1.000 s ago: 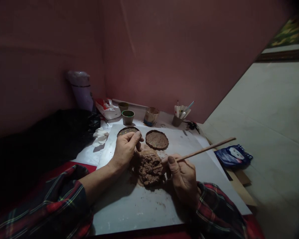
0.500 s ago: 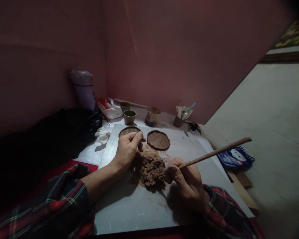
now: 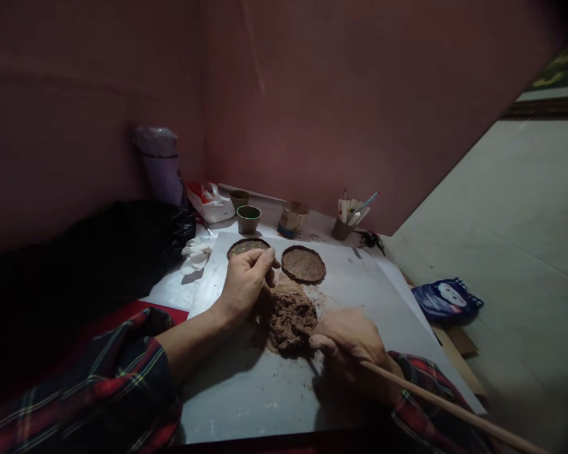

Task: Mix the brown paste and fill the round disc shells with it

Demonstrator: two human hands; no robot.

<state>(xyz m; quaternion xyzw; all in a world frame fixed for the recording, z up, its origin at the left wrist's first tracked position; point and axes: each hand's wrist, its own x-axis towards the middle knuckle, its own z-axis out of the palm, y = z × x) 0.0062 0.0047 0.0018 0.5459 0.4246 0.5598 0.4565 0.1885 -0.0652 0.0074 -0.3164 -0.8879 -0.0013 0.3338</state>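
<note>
A lumpy brown clay-like mass lies on the white sheet in front of me. My right hand is wrapped round a long wooden stick, at the mass's right side. The stick's rear slants down past my wrist to the lower right; its working end is hidden by the hand and the mass. My left hand is closed in a pinch at the mass's upper left; what its fingers hold, if anything, is hidden. Just beyond, a round brown disc with a raised rim lies flat, and a speckled disc is partly covered by my left hand.
Toward the back stand a green-lined cup, another cup, a stained cup and a tool holder. White gloves and a black plastic bag lie left. A blue pouch is right.
The stick has swung from pointing up and right to pointing down and right, as my right hand rolled over. My left hand has stayed nearly in place. The mass's surface looks reshaped.
</note>
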